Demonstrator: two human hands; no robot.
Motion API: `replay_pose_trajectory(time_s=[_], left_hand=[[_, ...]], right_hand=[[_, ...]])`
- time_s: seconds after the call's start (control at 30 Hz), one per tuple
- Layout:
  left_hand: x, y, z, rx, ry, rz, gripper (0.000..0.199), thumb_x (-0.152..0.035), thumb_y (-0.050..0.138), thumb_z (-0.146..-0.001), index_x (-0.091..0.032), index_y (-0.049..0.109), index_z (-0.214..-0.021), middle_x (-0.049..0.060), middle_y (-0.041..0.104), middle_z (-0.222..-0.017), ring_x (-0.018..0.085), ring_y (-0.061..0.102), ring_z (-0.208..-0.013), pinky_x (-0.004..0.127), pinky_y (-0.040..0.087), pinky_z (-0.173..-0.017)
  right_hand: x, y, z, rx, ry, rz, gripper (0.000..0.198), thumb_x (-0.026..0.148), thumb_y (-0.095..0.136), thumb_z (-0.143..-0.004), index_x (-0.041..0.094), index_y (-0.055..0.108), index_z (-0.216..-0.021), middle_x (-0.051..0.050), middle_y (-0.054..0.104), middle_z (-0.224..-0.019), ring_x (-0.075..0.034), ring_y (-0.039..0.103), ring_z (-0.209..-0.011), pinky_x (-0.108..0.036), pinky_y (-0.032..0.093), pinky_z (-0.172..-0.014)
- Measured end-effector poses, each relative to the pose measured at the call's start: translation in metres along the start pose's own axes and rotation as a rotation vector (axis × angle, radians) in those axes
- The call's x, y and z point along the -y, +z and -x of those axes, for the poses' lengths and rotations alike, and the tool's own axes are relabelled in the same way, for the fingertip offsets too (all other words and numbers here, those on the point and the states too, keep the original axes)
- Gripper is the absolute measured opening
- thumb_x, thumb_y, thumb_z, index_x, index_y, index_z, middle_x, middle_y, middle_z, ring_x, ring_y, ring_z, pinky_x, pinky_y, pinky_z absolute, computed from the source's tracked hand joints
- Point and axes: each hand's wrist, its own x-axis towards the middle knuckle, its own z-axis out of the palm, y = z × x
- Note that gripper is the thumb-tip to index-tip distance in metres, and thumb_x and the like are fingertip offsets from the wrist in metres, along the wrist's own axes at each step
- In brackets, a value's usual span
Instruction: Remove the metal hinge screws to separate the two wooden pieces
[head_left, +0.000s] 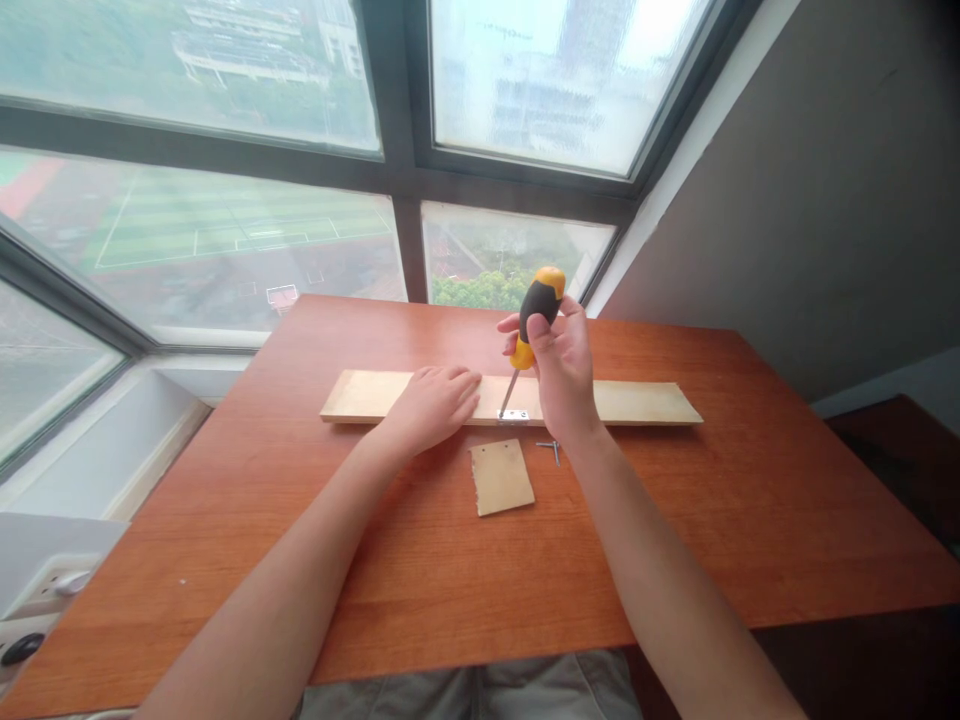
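Across the reddish table [420,600] by the windows [247,220], I see the left hand [435,405] resting unclenched on a pale board [491,391], then a small panel [502,478], then the board's metal plate [517,415] under a screwdriver [541,300] grasped by the right hand [564,370].
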Motion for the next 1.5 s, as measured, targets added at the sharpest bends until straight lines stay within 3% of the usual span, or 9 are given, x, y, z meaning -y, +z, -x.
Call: replay_pose_trajectory(time_s=[0.1, 0.27, 0.5, 0.73, 0.93, 1.07, 1.17, 1.33, 1.5], left_hand=[[0.000, 0.000, 0.000, 0.003, 0.001, -0.004, 0.030, -0.034, 0.038, -0.097, -0.021, 0.059, -0.114, 0.008, 0.065, -0.114, 0.025, 0.061, -0.100, 0.038, 0.044, -0.085], [0.001, 0.001, 0.000, -0.005, 0.010, -0.006, 0.031, -0.033, 0.037, -0.097, -0.021, 0.059, -0.116, 0.009, 0.065, -0.115, 0.025, 0.061, -0.101, 0.038, 0.044, -0.087], [0.001, 0.001, 0.000, -0.005, 0.004, 0.001, 0.030, -0.034, 0.038, -0.097, -0.022, 0.059, -0.115, 0.008, 0.065, -0.114, 0.024, 0.061, -0.102, 0.038, 0.043, -0.088], [0.000, 0.000, 0.000, 0.008, -0.002, -0.001, 0.032, -0.034, 0.037, -0.097, -0.022, 0.058, -0.118, 0.008, 0.064, -0.119, 0.026, 0.061, -0.105, 0.039, 0.043, -0.088], [-0.001, -0.001, 0.001, 0.006, 0.001, -0.002, 0.031, -0.033, 0.037, -0.097, -0.021, 0.058, -0.117, 0.008, 0.064, -0.117, 0.025, 0.061, -0.103, 0.039, 0.043, -0.088], [0.000, -0.001, 0.000, 0.005, 0.009, 0.001, 0.032, -0.034, 0.037, -0.098, -0.021, 0.058, -0.118, 0.008, 0.064, -0.119, 0.026, 0.060, -0.105, 0.039, 0.043, -0.089], [0.000, 0.000, 0.000, 0.008, 0.005, 0.005, 0.032, -0.034, 0.037, -0.098, -0.022, 0.058, -0.118, 0.008, 0.064, -0.120, 0.026, 0.060, -0.106, 0.039, 0.043, -0.090], [0.000, -0.001, 0.000, 0.016, -0.007, 0.021, 0.032, -0.035, 0.038, -0.097, -0.021, 0.059, -0.118, 0.008, 0.064, -0.121, 0.026, 0.060, -0.107, 0.040, 0.043, -0.091], [0.001, -0.001, 0.000, 0.020, -0.004, 0.025, 0.033, -0.035, 0.038, -0.097, -0.022, 0.058, -0.119, 0.008, 0.064, -0.121, 0.025, 0.060, -0.109, 0.040, 0.042, -0.093]], right_hand=[[0.000, 0.000, 0.000, -0.006, -0.027, 0.024, 0.028, 0.041, 0.060, -0.091, 0.029, 0.042, -0.107, 0.003, 0.067, -0.087, -0.011, 0.059, -0.068, -0.030, 0.050, -0.071], [0.000, 0.000, 0.001, 0.071, -0.048, 0.017, 0.022, 0.045, 0.042, -0.098, 0.027, 0.051, -0.107, -0.001, 0.065, -0.094, -0.011, 0.059, -0.071, -0.031, 0.050, -0.071], [-0.003, 0.003, 0.000, -0.059, -0.042, 0.065, 0.039, 0.045, 0.065, -0.086, 0.030, 0.038, -0.109, 0.006, 0.064, -0.080, -0.011, 0.058, -0.061, -0.028, 0.051, -0.063], [0.000, -0.005, -0.002, 0.013, -0.019, 0.028, 0.024, 0.047, 0.047, -0.096, 0.025, 0.053, -0.105, -0.001, 0.064, -0.098, -0.012, 0.062, -0.076, -0.031, 0.052, -0.073], [0.000, -0.002, -0.005, -0.042, -0.018, 0.031, 0.039, 0.047, 0.066, -0.085, 0.030, 0.041, -0.109, 0.003, 0.066, -0.088, -0.011, 0.058, -0.064, -0.028, 0.050, -0.064], [0.001, -0.004, -0.008, 0.029, 0.015, 0.001, 0.025, 0.049, 0.051, -0.093, 0.027, 0.051, -0.105, -0.002, 0.065, -0.104, -0.012, 0.061, -0.073, -0.028, 0.051, -0.065], [0.001, -0.005, -0.010, 0.061, -0.003, -0.010, 0.028, 0.050, 0.041, -0.097, 0.026, 0.053, -0.103, -0.003, 0.064, -0.102, -0.012, 0.061, -0.073, -0.029, 0.050, -0.063], [0.000, 0.000, -0.016, 0.012, -0.038, 0.007, 0.033, 0.047, 0.063, -0.087, 0.031, 0.041, -0.107, 0.005, 0.062, -0.084, -0.010, 0.057, -0.062, -0.028, 0.050, -0.061], [0.002, -0.005, -0.022, 0.075, -0.008, -0.033, 0.023, 0.044, 0.060, -0.090, 0.028, 0.051, -0.104, 0.001, 0.061, -0.100, -0.010, 0.061, -0.070, -0.029, 0.054, -0.067]])
